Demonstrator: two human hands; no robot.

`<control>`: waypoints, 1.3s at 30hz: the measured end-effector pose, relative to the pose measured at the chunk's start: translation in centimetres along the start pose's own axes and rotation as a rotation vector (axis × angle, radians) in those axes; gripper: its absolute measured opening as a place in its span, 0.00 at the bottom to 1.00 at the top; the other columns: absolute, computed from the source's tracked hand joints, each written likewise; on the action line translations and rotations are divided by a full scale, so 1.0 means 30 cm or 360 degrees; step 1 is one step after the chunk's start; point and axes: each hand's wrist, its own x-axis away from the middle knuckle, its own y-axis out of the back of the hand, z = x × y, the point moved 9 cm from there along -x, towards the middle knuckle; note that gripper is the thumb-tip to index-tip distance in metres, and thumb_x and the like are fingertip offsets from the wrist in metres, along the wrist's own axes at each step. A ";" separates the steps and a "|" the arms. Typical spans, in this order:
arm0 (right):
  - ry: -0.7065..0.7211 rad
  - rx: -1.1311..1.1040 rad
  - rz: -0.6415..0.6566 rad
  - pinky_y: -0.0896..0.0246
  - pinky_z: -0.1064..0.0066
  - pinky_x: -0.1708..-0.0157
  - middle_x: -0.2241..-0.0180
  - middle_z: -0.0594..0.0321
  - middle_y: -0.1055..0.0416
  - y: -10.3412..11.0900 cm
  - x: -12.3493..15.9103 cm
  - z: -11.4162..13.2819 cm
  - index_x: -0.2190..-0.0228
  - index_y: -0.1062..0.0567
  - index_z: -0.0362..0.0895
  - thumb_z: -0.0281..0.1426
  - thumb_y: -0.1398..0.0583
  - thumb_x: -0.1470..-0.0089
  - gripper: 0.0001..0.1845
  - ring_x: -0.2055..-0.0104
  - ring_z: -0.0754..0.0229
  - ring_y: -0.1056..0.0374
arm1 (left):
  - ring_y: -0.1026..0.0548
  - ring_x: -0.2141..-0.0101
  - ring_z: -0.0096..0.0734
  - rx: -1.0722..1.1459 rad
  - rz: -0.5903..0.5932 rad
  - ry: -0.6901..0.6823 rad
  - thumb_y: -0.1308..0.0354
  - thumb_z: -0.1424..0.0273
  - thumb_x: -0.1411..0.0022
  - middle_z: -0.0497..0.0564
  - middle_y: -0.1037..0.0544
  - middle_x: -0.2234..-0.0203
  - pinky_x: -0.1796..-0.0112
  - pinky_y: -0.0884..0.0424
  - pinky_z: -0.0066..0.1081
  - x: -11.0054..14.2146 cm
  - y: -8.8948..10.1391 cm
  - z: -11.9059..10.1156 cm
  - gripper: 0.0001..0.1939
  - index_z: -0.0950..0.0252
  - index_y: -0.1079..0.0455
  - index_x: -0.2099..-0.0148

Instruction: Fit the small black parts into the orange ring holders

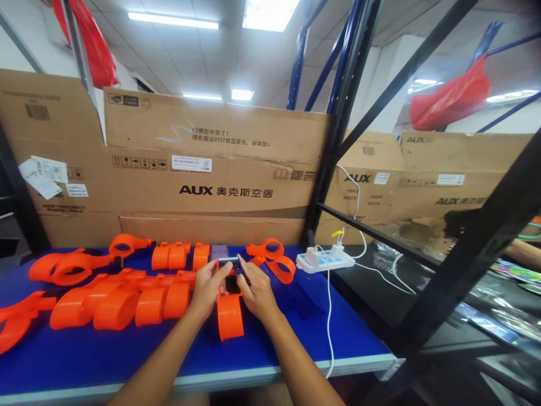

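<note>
My left hand [208,286] grips the left side of an orange plastic piece with a wide ring [230,318] at its near end, its thumb across the dark upper part. From the other side, my right hand [258,290] pinches the same piece, its index finger near the dark part's top. What lies under the fingertips is hidden. Left of my hands, several similar orange ring pieces [116,307] stand in a row on the blue tabletop [156,361]. Loose orange rings [282,269] lie just beyond my right hand.
A phone-like device [218,251] lies behind my hands. To the right, a white power strip [325,260] holds plugs, its cable [329,321] crossing the table edge. Cardboard [220,192] walls the back. A black metal post [333,141] rises at right. Another person's arm [524,254] shows far right.
</note>
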 end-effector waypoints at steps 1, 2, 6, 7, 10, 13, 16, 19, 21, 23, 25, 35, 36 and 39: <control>-0.0015 -0.0012 -0.0021 0.30 0.65 0.62 0.64 0.56 0.25 0.006 -0.002 -0.001 0.46 0.25 0.43 0.30 0.46 0.35 0.19 0.64 0.56 0.28 | 0.41 0.87 0.21 0.0005 0.0005 0.0001 0.30 0.51 0.47 0.39 0.37 0.89 0.81 0.35 0.23 0.001 0.000 -0.002 0.22 0.64 0.26 0.63; -0.0046 -0.0022 -0.0058 0.31 0.66 0.64 0.66 0.57 0.26 0.016 -0.004 -0.006 0.52 0.23 0.43 0.30 0.47 0.34 0.16 0.66 0.57 0.29 | 0.41 0.87 0.21 0.0015 0.0021 0.0010 0.30 0.51 0.47 0.39 0.38 0.89 0.81 0.36 0.23 0.003 -0.003 -0.004 0.22 0.64 0.26 0.62; -0.0161 -0.0025 -0.0137 0.40 0.70 0.72 0.78 0.64 0.35 0.045 -0.006 -0.028 0.75 0.28 0.45 0.31 0.49 0.33 0.19 0.76 0.61 0.38 | 0.40 0.88 0.21 0.0047 0.0125 0.0047 0.31 0.50 0.47 0.39 0.38 0.90 0.82 0.38 0.23 0.009 -0.023 -0.005 0.23 0.65 0.26 0.63; -0.0163 -0.0026 -0.0123 0.41 0.70 0.73 0.79 0.65 0.36 0.045 -0.006 -0.029 0.77 0.31 0.46 0.32 0.48 0.33 0.19 0.77 0.62 0.39 | 0.40 0.88 0.21 0.0055 0.0114 0.0045 0.30 0.50 0.48 0.40 0.38 0.90 0.82 0.38 0.23 0.009 -0.023 -0.006 0.23 0.65 0.26 0.63; -0.0199 -0.0051 -0.0145 0.41 0.69 0.74 0.79 0.64 0.35 0.051 -0.006 -0.033 0.76 0.31 0.46 0.35 0.48 0.32 0.20 0.77 0.61 0.38 | 0.41 0.88 0.20 0.0097 0.0019 0.0040 0.30 0.50 0.49 0.39 0.38 0.90 0.82 0.38 0.23 0.008 -0.008 -0.008 0.23 0.65 0.26 0.64; -0.0256 -0.0099 -0.0184 0.39 0.68 0.73 0.78 0.62 0.32 0.054 -0.010 -0.037 0.73 0.27 0.46 0.37 0.49 0.31 0.20 0.75 0.59 0.35 | 0.40 0.87 0.21 0.0129 -0.0004 0.0059 0.29 0.51 0.49 0.40 0.37 0.89 0.82 0.38 0.23 0.008 -0.005 -0.004 0.23 0.65 0.26 0.64; -0.0260 -0.0160 -0.0161 0.35 0.67 0.70 0.75 0.60 0.27 0.048 -0.014 -0.027 0.69 0.23 0.45 0.38 0.47 0.32 0.18 0.73 0.57 0.31 | 0.40 0.87 0.21 0.0133 -0.0007 0.0071 0.29 0.50 0.50 0.40 0.36 0.89 0.82 0.38 0.23 0.010 -0.006 0.000 0.23 0.65 0.26 0.64; -0.0281 -0.0203 -0.0154 0.34 0.67 0.69 0.72 0.58 0.24 0.045 -0.012 -0.026 0.66 0.21 0.45 0.38 0.46 0.33 0.16 0.70 0.56 0.29 | 0.39 0.87 0.22 0.0140 0.0001 0.0068 0.29 0.51 0.49 0.40 0.35 0.89 0.81 0.38 0.23 0.011 -0.010 0.000 0.23 0.64 0.27 0.64; -0.0357 -0.0232 -0.0176 0.34 0.67 0.70 0.71 0.58 0.23 0.045 -0.007 -0.046 0.66 0.21 0.44 0.39 0.45 0.33 0.16 0.70 0.56 0.28 | 0.38 0.87 0.22 0.0193 -0.0014 0.0089 0.29 0.51 0.49 0.41 0.35 0.89 0.81 0.38 0.23 0.009 -0.006 0.002 0.22 0.64 0.27 0.64; -0.0509 -0.0307 -0.0251 0.34 0.68 0.72 0.73 0.59 0.23 0.049 0.003 -0.091 0.67 0.22 0.44 0.41 0.44 0.34 0.17 0.72 0.57 0.29 | 0.38 0.87 0.22 0.0275 -0.0067 0.0120 0.29 0.51 0.51 0.41 0.35 0.90 0.81 0.39 0.23 0.003 0.010 0.006 0.22 0.64 0.29 0.67; -0.0715 -0.0450 -0.0369 0.37 0.70 0.76 0.76 0.61 0.26 0.053 0.019 -0.153 0.69 0.24 0.44 0.44 0.44 0.35 0.19 0.77 0.60 0.32 | 0.38 0.87 0.23 0.0342 -0.0129 0.0151 0.29 0.50 0.51 0.42 0.36 0.90 0.82 0.40 0.24 -0.005 0.030 0.009 0.23 0.63 0.31 0.71; -0.1165 -0.0877 -0.0402 0.42 0.74 0.85 0.74 0.62 0.25 0.003 -0.034 -0.336 0.61 0.26 0.43 0.49 0.43 0.39 0.21 0.82 0.64 0.36 | 0.39 0.87 0.22 0.0443 -0.0163 0.0216 0.31 0.49 0.50 0.42 0.37 0.91 0.82 0.42 0.25 -0.008 0.034 0.016 0.24 0.63 0.33 0.75; -0.1110 -0.0710 -0.0281 0.40 0.74 0.83 0.72 0.60 0.23 0.006 -0.072 -0.338 0.60 0.25 0.43 0.47 0.44 0.38 0.20 0.80 0.63 0.33 | 0.39 0.87 0.22 0.0452 -0.0175 0.0209 0.30 0.50 0.51 0.41 0.37 0.91 0.82 0.42 0.25 -0.008 0.034 0.014 0.23 0.64 0.32 0.74; -0.0849 0.0201 0.0165 0.33 0.72 0.69 0.66 0.56 0.20 0.011 -0.182 -0.339 0.61 0.21 0.44 0.36 0.43 0.38 0.12 0.68 0.59 0.25 | 0.39 0.88 0.22 0.0452 -0.0200 0.0205 0.29 0.51 0.52 0.41 0.37 0.91 0.83 0.43 0.24 -0.009 0.038 0.011 0.23 0.64 0.32 0.73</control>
